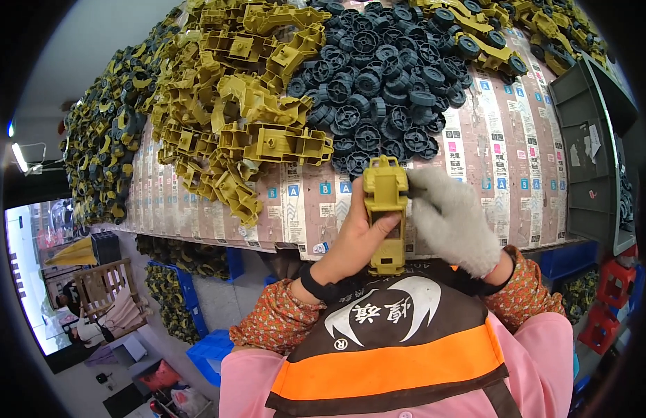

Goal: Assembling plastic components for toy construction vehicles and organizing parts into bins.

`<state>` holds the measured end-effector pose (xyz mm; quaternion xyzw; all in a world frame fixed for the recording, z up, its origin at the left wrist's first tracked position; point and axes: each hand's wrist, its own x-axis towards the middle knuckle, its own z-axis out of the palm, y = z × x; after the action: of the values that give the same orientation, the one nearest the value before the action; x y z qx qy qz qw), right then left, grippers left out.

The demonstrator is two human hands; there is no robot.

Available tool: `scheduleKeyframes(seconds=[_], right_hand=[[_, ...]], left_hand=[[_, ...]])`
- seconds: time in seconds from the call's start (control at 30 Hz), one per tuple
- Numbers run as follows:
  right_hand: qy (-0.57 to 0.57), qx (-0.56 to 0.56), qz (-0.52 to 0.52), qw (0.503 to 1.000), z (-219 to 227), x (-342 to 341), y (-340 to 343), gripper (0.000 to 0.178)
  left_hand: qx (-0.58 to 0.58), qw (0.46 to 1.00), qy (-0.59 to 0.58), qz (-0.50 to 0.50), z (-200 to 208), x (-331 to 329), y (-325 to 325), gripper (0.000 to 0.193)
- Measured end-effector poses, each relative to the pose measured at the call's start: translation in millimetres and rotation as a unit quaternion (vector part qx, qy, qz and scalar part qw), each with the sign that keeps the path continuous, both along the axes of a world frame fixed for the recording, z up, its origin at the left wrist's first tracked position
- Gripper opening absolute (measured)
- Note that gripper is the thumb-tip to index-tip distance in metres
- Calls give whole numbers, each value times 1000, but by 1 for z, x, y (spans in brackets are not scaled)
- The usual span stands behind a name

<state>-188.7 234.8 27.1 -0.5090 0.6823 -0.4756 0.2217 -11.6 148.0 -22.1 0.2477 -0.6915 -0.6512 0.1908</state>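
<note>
Your left hand [352, 242] grips the yellow toy body [387, 198]; can't tell if your gloved right hand [454, 221] does. White lettering [380, 311] on your apron [441, 327], blue label squares [325, 189] on the tabletop [500, 143]

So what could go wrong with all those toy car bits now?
The yellow toy body could slip from the left hand and drop, since its lower end seems to reach past the table's front edge. The dark wheels sit in a loose heap just beyond it, so a bump might send some rolling. And the left hand is bare, unlike the gloved right hand, so a hard edge might scratch it.
</note>
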Motion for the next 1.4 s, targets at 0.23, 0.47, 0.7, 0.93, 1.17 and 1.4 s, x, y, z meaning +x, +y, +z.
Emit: scheduleKeyframes(seconds=[0.23,0.47,0.7,0.93,1.17,1.4], right_hand=[[221,62,-112,967,-7,-52,-34,22],[319,49,-49,945,-10,-49,-43,23],[9,54,11,998,10,-19,-17,20],[-73,65,43,994,1,18,12,28],[-44,33,62,997,2,23,20,34],[-37,41,84,995,2,28,25,35]], left_hand=[[310,940,75,122,7,3,-15,61],[294,931,116,182,17,5,-15,61],[310,907,159,237,22,0,-14,44],[255,915,174,258,22,-11,-11,43],[196,917,186,294,22,-16,-7,63],[97,926,205,301,15,-20,1,79]])
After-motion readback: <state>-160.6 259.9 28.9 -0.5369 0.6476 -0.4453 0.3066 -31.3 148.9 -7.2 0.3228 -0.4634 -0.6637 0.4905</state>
